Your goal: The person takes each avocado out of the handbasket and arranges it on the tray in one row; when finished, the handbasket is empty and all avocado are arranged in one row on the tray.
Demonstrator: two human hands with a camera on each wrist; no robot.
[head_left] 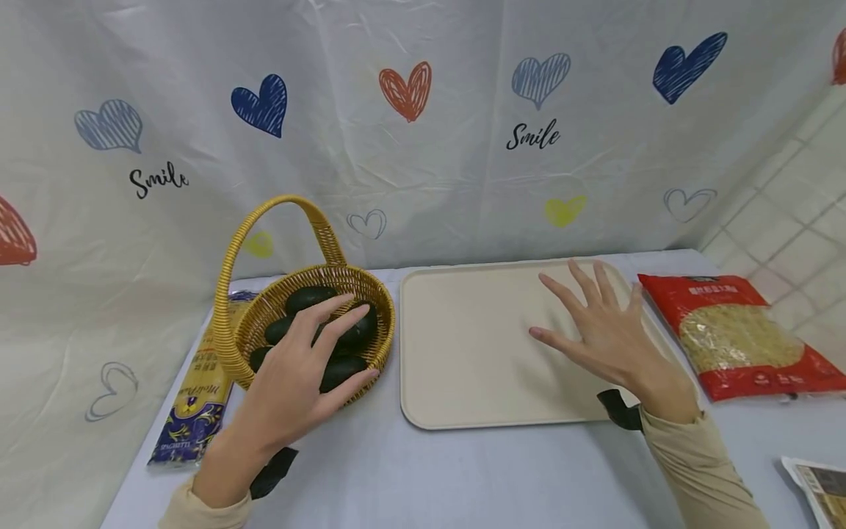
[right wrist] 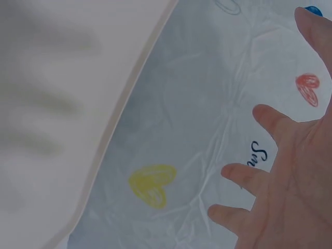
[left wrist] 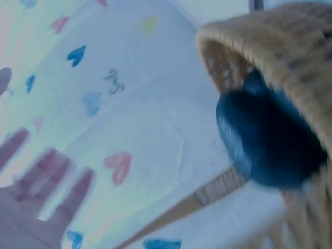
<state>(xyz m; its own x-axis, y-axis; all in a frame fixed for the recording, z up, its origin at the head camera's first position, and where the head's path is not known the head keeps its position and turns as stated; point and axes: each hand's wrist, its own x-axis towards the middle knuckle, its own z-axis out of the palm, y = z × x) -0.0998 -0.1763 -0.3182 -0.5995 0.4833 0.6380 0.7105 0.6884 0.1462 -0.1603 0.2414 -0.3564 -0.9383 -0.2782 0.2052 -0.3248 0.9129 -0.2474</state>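
Pale blue cloth covers the worktop [head_left: 476, 470], and behind it hangs a white curtain [head_left: 423, 162] printed with hearts and the word "Smile"; white tiled wall [head_left: 793, 213] shows at the far right. A beige tray [head_left: 463, 345] lies flat in the middle. Just left of the tray stands a wicker basket [head_left: 380, 294] with a tall handle, holding several dark green avocados [head_left: 307, 297]. Beyond the basket, a blue spaghetti packet [head_left: 192, 404] lies partly under it. Right of the tray rests a red noodle bag [head_left: 734, 334], and another printed packet [head_left: 819, 488] pokes in further right, nearer me. The left hand [head_left: 300, 375] hangs over the basket, fingers straight and spread, gripping nothing. The right hand [head_left: 598, 327] hovers above the tray's right part, fingers splayed, holding nothing.
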